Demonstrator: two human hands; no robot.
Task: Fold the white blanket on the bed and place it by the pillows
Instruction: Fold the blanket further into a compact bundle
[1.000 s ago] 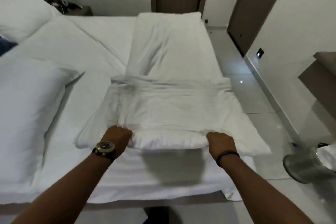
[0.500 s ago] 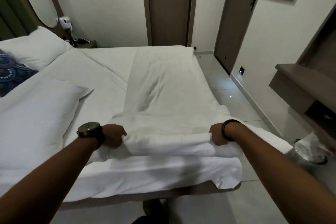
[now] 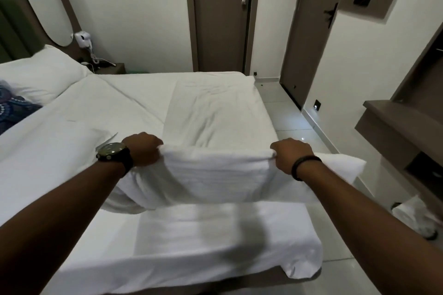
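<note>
Bed [image 3: 100,112], white-sheeted, pillows [image 3: 40,74] at far left. White blanket [image 3: 215,175], partly folded, along the near right side, folded end lifted clear of the mattress. Soft, limp, probably light; sags between holds, so best taken at both corners. Left hand [image 3: 143,148] and right hand [image 3: 291,158] clenched on lifted edge.
</note>
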